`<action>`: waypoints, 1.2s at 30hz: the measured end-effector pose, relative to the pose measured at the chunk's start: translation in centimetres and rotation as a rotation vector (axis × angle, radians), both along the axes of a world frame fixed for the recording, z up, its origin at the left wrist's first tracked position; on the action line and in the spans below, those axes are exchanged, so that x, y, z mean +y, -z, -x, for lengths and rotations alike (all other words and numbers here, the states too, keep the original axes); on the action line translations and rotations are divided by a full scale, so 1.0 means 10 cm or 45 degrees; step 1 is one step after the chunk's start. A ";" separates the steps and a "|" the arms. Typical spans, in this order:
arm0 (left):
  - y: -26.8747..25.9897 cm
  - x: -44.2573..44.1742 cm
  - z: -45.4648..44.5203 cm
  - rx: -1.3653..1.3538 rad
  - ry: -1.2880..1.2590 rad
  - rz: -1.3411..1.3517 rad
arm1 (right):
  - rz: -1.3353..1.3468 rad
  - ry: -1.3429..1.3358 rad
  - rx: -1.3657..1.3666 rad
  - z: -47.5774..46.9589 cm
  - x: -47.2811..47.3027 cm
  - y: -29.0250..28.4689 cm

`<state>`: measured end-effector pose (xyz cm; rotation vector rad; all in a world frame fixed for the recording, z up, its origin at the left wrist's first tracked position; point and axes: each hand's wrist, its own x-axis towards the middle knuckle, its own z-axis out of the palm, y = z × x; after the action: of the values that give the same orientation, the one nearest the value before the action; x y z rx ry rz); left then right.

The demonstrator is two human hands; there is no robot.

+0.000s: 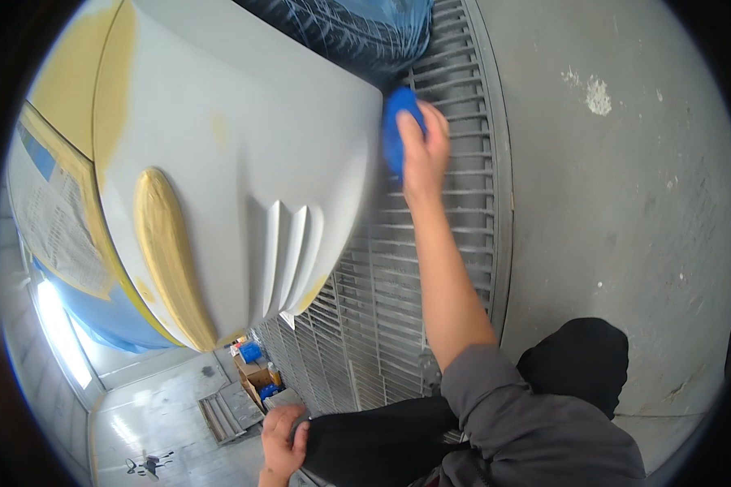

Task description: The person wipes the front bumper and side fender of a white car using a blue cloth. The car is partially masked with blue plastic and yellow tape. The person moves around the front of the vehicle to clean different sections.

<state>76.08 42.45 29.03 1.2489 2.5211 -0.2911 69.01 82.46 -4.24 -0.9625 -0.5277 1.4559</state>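
Observation:
My right hand (427, 149) grips a blue pad (402, 131), blurred, with the thumb on its near face. The pad is at the edge of a light grey vehicle body panel (298, 115); whether they touch is unclear. Fin-shaped vents (286, 255) and a long raised part coated yellow (170, 255) stand out on the panel, which has other yellow patches. At the lower left, my left hand (285, 435) rests by my black-trousered knee (371, 438), its thumb apart from the fingers and no held thing visible.
Blue film wraps a tyre (365, 36) at the top. Below the panel lies a metal floor grating (365, 329) beside a grey floor (585, 213). Masking paper (55, 213) and blue film cover other vehicle parts. A cardboard box (254, 380) with bottles stands beyond my left hand.

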 end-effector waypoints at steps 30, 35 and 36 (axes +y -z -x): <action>0.99 -0.87 0.78 -0.153 -0.029 -0.411 | -0.244 -0.037 -0.218 0.47 -1.52 -0.36; 1.13 -0.77 0.95 -0.227 0.050 -0.448 | -0.513 -0.004 -0.620 0.50 -1.71 -0.55; 1.15 -0.79 0.98 -0.228 0.045 -0.449 | -0.508 -0.047 -0.654 0.49 -1.66 -0.62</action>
<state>66.27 34.58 17.49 1.3746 2.4654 0.2601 64.08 65.90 1.98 -1.0006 -1.1682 1.0671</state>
